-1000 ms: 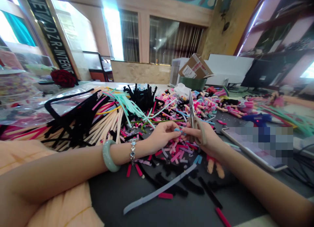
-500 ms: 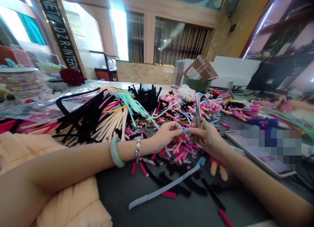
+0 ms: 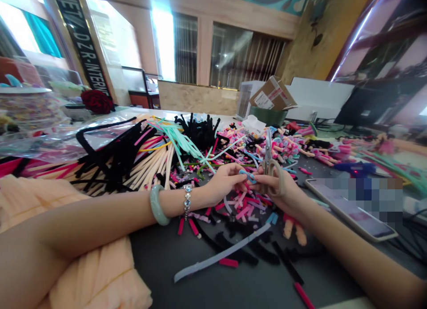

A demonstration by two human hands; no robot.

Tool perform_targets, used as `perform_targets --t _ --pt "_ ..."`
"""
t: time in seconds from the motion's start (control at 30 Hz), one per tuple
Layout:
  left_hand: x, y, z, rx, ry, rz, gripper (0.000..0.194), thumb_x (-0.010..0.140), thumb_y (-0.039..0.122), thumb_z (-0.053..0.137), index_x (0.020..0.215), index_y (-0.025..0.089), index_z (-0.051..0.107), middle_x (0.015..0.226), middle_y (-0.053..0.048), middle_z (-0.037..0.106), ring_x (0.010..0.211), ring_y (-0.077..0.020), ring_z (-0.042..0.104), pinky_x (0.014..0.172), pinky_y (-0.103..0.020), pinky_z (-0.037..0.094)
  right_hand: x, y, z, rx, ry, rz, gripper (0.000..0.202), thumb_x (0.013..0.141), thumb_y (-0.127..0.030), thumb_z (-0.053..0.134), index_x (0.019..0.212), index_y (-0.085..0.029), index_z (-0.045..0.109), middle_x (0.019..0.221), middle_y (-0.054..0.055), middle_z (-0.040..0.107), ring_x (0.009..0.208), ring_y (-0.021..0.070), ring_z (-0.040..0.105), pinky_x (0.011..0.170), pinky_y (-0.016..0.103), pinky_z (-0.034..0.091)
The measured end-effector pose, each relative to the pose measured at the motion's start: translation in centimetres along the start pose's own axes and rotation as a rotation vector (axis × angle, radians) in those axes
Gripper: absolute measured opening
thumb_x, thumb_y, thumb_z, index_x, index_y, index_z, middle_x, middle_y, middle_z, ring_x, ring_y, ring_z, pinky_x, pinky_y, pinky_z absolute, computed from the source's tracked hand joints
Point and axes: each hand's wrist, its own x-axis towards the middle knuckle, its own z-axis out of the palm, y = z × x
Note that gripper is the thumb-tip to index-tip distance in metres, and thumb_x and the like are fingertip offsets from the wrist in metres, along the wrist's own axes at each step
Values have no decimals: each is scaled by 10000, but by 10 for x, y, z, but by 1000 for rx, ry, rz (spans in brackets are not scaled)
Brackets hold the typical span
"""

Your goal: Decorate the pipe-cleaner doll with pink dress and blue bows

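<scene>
My left hand [image 3: 229, 182], with a jade bangle and a silver bracelet on the wrist, pinches one end of a small blue pipe cleaner piece [image 3: 248, 176]. Thumb and fingers of my right hand [image 3: 278, 184] close on its other end. A pair of scissors [image 3: 268, 154] also hangs in my right hand, its handle loop round the fingers and its blades pointing up and away. Below my hands lie many short pink and red pipe cleaner pieces [image 3: 245, 206]. A long grey-lilac strip [image 3: 220, 255] rests on the dark table nearer to me.
Bundles of cream pipe cleaners [image 3: 153, 169], black ones [image 3: 196, 131] and mint ones [image 3: 180, 142] spread behind my left hand. A phone [image 3: 350, 211] and a blue glue gun [image 3: 356, 168] lie at the right. A peach bundle [image 3: 110, 278] sits under my left arm.
The blue piece shows more plainly between my fingers, and my fingertips have shifted slightly on it. The scissors remain in my right hand.
</scene>
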Motion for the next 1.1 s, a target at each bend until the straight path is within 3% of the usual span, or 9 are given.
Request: perform_targets --t 0.23,0.43,0.57,0.87,1.1 --pt "-1 1 0 25 41 47 250 767 75 554 958 201 453 642 49 604 480 -89 591 518 -210 469 0 -2 0 30 8 -49 289 593 -151 788 748 -204 551 699 -63 606 620 108 649 609 232 552" --pt "-1 1 0 83 -3 34 61 773 89 510 783 148 520 647 19 590 491 -82 593 504 -194 460 0 0 -2 20 -23 -52 275 616 -163 767 770 -210 543 707 -62 602 631 120 652 678 282 561" --pt "-2 3 2 115 -29 21 31 782 124 536 796 145 518 544 28 570 473 -99 585 482 -194 449 1 -1 -5 -3 -24 -42 259 622 -165 761 766 -209 550 733 -51 611 616 111 630 635 265 550" --pt "-7 4 1 183 -83 18 217 770 314 657 845 156 528 525 33 575 414 -93 537 433 -189 400 1 -1 -5 -21 -101 -18 251 633 -202 772 774 -211 565 712 -51 615 630 105 618 653 242 528" --pt "-6 4 2 180 -75 36 175 785 287 639 799 151 531 536 27 576 468 -92 546 471 -193 423 3 1 -8 -36 -115 -27 255 642 -197 768 798 -204 567 658 -45 635 602 113 642 625 229 514"
